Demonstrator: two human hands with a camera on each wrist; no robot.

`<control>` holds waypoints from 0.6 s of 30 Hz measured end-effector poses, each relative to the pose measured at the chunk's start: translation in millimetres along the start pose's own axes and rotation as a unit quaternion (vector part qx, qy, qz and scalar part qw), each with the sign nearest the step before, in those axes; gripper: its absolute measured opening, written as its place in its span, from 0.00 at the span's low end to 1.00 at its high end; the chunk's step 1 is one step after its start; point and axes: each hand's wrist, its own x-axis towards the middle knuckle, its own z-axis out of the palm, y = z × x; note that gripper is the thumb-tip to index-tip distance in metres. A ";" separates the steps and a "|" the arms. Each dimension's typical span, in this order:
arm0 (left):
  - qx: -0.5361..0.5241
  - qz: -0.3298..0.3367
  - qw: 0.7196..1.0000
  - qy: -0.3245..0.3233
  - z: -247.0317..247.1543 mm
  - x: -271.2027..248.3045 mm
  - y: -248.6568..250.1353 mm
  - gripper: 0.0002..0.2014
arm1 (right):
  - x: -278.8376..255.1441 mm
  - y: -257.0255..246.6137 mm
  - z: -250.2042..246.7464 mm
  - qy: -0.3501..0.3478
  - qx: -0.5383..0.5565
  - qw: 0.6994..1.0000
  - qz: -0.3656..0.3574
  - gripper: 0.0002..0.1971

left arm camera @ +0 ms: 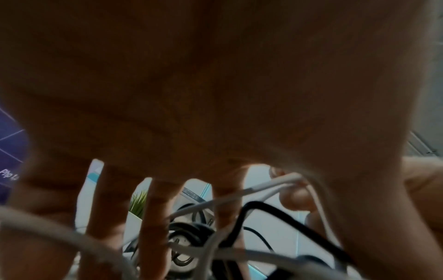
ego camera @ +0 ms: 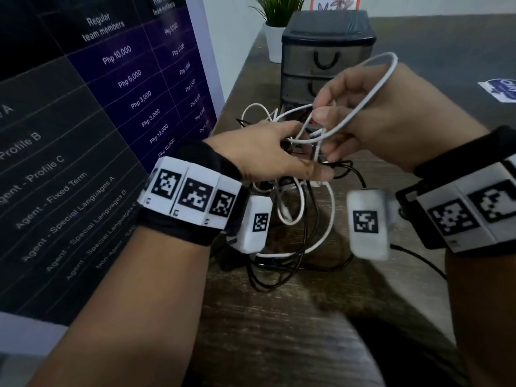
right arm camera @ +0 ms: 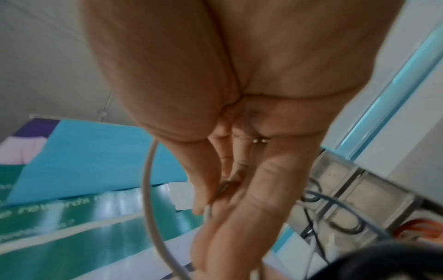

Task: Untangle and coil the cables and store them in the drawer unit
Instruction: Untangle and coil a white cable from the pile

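A tangle of white and black cables (ego camera: pixel 293 216) lies on the wooden table (ego camera: pixel 265 325) in front of a dark drawer unit (ego camera: pixel 326 57) whose visible drawers are closed. My right hand (ego camera: pixel 321 113) pinches a white cable (ego camera: pixel 374 88) whose big loop runs over the back of that hand. The same cable (right arm camera: pixel 147 189) curves past my thumb in the right wrist view. My left hand (ego camera: pixel 296 146) reaches into the top of the tangle and holds strands between thumb and spread fingers (left arm camera: pixel 158 217). A black cable (left arm camera: pixel 263 205) and white ones cross those fingers.
A large dark printed board (ego camera: pixel 97 107) stands along the left of the table. A potted plant (ego camera: pixel 279 12) sits left of the drawer unit, which also shows in the right wrist view (right arm camera: pixel 374 195). A printed sticker (ego camera: pixel 499 90) lies far right.
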 end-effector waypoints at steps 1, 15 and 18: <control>-0.002 0.000 1.000 0.002 0.3 1.2 -1.1 0.25 | -0.9 -1.8 1.7 -0.010 0.012 1.000 -0.002 0.02; 0.070 -0.007 0.997 0.010 -7.5 0.7 -5.7 0.24 | 7.0 24.9 -8.1 0.156 0.010 0.984 0.080 0.15; 0.047 -0.004 0.999 0.015 -5.1 0.4 -5.2 0.20 | 10.1 34.2 -9.6 0.207 -0.076 0.970 0.100 0.13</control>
